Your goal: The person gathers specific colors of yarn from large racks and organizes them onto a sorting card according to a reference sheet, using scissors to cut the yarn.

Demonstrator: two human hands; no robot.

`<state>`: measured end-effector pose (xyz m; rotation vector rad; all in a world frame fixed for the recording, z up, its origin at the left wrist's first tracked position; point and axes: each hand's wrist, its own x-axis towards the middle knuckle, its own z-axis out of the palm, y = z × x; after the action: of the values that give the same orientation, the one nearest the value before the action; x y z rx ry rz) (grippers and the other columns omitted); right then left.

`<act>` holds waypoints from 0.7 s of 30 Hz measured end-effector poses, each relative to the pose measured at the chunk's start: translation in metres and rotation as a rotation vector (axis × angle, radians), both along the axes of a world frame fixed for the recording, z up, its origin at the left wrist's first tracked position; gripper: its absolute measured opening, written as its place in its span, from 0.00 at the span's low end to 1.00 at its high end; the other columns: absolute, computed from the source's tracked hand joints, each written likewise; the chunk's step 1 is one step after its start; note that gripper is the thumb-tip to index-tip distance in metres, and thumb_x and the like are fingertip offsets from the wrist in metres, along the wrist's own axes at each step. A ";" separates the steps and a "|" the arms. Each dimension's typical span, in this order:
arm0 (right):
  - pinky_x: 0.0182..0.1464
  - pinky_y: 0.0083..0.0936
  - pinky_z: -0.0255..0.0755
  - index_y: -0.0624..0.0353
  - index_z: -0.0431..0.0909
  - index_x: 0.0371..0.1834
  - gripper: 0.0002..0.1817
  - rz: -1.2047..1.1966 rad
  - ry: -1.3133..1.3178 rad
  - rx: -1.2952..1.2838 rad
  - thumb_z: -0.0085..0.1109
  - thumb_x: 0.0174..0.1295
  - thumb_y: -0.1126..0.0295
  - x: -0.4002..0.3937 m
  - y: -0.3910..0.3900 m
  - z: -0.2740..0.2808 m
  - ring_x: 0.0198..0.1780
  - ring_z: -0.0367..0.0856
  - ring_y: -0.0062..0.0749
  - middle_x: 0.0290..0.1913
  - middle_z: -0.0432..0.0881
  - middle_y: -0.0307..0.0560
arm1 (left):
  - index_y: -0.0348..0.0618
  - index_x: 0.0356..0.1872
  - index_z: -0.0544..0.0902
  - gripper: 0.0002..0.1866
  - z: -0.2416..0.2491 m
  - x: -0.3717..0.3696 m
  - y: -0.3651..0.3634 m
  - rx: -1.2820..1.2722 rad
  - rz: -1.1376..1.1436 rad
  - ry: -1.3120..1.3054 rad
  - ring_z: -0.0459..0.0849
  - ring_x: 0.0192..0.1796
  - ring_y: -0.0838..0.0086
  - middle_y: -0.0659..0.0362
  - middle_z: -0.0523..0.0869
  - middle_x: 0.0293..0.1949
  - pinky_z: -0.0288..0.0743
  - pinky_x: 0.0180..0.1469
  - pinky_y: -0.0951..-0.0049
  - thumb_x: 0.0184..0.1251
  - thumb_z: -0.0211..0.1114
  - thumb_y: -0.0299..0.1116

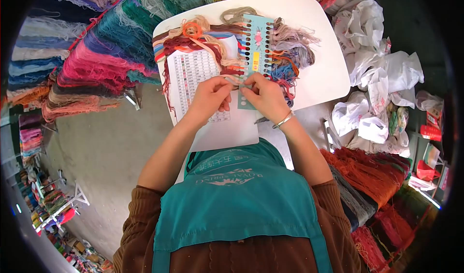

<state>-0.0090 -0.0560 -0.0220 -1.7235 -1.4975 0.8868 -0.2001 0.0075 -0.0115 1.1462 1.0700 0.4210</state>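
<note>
Left hand (pixel 212 95): my fingertips pinch thread (pixel 233 81)
Right hand (pixel 263 95): close beside it, over the card; grip unclear
Thread card (pixel 261 46): on my white table (pixel 328 60), beside the printed chart (pixel 193 72)

Left hand (pixel 211 98) pinching thread (pixel 235 81), right hand (pixel 267 98) at holed card (pixel 262 45), chart (pixel 192 75) near left hand, white table (pixel 328 63) beneath.

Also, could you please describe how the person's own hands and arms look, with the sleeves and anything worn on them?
Both hands, left and right, are bare, without gloves. The brown sleeves look ribbed and end near the elbows, so the forearms are uncovered. A shiny, silver-coloured bangle circles the left wrist; no band shows on the right.
</note>
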 end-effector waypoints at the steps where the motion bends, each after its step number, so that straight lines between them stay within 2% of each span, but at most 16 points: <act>1: 0.31 0.36 0.75 0.58 0.77 0.40 0.14 0.003 -0.033 -0.031 0.68 0.60 0.63 0.000 0.001 0.003 0.27 0.84 0.44 0.25 0.83 0.49 | 0.41 0.43 0.81 0.08 -0.003 0.001 0.000 -0.068 -0.001 -0.067 0.79 0.22 0.81 0.65 0.81 0.25 0.68 0.23 0.82 0.76 0.58 0.33; 6: 0.32 0.36 0.76 0.58 0.76 0.40 0.15 0.004 -0.111 -0.043 0.69 0.59 0.61 -0.002 0.002 0.000 0.28 0.84 0.45 0.26 0.83 0.50 | 0.41 0.42 0.82 0.10 -0.002 0.006 -0.010 -0.174 -0.100 -0.192 0.78 0.21 0.81 0.64 0.80 0.23 0.67 0.22 0.81 0.77 0.57 0.36; 9: 0.33 0.34 0.77 0.60 0.76 0.40 0.18 -0.018 -0.032 -0.022 0.70 0.61 0.57 0.003 0.005 -0.011 0.29 0.85 0.41 0.26 0.84 0.49 | 0.41 0.41 0.84 0.11 0.006 0.006 -0.006 -0.218 -0.146 -0.210 0.78 0.20 0.81 0.64 0.80 0.21 0.66 0.21 0.79 0.77 0.56 0.36; 11: 0.34 0.31 0.77 0.61 0.76 0.41 0.21 -0.014 0.217 -0.093 0.68 0.63 0.54 0.008 0.009 -0.013 0.29 0.86 0.36 0.27 0.85 0.47 | 0.41 0.40 0.85 0.12 0.006 0.008 -0.003 -0.251 -0.151 -0.212 0.78 0.20 0.81 0.64 0.80 0.20 0.66 0.20 0.79 0.77 0.56 0.36; 12: 0.29 0.26 0.74 0.61 0.77 0.43 0.20 0.017 0.207 -0.111 0.69 0.64 0.55 0.012 0.010 -0.010 0.26 0.82 0.25 0.27 0.84 0.42 | 0.41 0.38 0.84 0.10 0.005 0.014 -0.003 -0.170 -0.130 -0.164 0.76 0.18 0.81 0.63 0.80 0.20 0.67 0.20 0.79 0.75 0.57 0.35; 13: 0.29 0.26 0.74 0.61 0.77 0.43 0.20 0.021 0.206 -0.111 0.69 0.64 0.55 0.015 0.011 -0.003 0.26 0.82 0.25 0.27 0.84 0.42 | 0.41 0.36 0.83 0.08 0.005 0.020 -0.004 -0.089 -0.109 -0.115 0.75 0.17 0.80 0.63 0.80 0.20 0.68 0.20 0.78 0.74 0.58 0.33; 14: 0.27 0.21 0.69 0.61 0.76 0.45 0.17 0.039 0.302 -0.219 0.69 0.65 0.59 0.018 0.012 0.003 0.26 0.76 0.19 0.28 0.83 0.39 | 0.41 0.36 0.83 0.08 0.004 0.024 -0.004 -0.089 -0.107 -0.116 0.75 0.17 0.80 0.63 0.80 0.20 0.68 0.20 0.78 0.74 0.58 0.33; 15: 0.25 0.16 0.63 0.60 0.76 0.47 0.15 0.055 0.397 -0.328 0.68 0.66 0.63 0.020 0.012 0.006 0.25 0.71 0.13 0.30 0.83 0.36 | 0.41 0.35 0.82 0.07 0.001 0.027 -0.005 0.049 -0.167 -0.064 0.76 0.19 0.80 0.62 0.81 0.21 0.68 0.21 0.78 0.71 0.60 0.32; 16: 0.25 0.16 0.63 0.60 0.76 0.47 0.15 0.058 0.395 -0.328 0.68 0.66 0.63 0.023 0.012 0.005 0.25 0.71 0.13 0.30 0.83 0.36 | 0.41 0.34 0.81 0.06 -0.003 0.029 -0.005 0.188 -0.225 -0.011 0.78 0.20 0.80 0.61 0.82 0.22 0.68 0.21 0.78 0.69 0.61 0.31; 17: 0.24 0.15 0.62 0.60 0.75 0.50 0.16 0.053 0.442 -0.311 0.68 0.66 0.64 0.024 0.011 0.001 0.24 0.70 0.12 0.30 0.82 0.35 | 0.41 0.34 0.81 0.06 -0.006 0.029 -0.004 0.189 -0.220 -0.010 0.78 0.20 0.80 0.61 0.82 0.22 0.68 0.21 0.78 0.69 0.61 0.31; 19: 0.24 0.14 0.60 0.62 0.75 0.54 0.18 0.054 0.488 -0.321 0.67 0.66 0.66 0.022 0.011 0.005 0.23 0.70 0.11 0.28 0.80 0.33 | 0.39 0.33 0.79 0.06 -0.012 0.028 -0.002 0.725 -0.374 0.286 0.80 0.24 0.80 0.62 0.83 0.24 0.67 0.22 0.77 0.66 0.63 0.31; 21: 0.24 0.14 0.61 0.61 0.75 0.53 0.17 0.051 0.471 -0.330 0.66 0.67 0.66 0.018 0.012 0.006 0.23 0.70 0.12 0.28 0.80 0.33 | 0.41 0.32 0.79 0.05 -0.018 0.030 -0.002 0.752 -0.331 0.272 0.78 0.24 0.82 0.64 0.80 0.24 0.65 0.22 0.78 0.67 0.63 0.30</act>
<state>0.0092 -0.0444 -0.0164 -1.5500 -1.1282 1.5134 -0.1702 0.0058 -0.0292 2.0622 0.9441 0.4224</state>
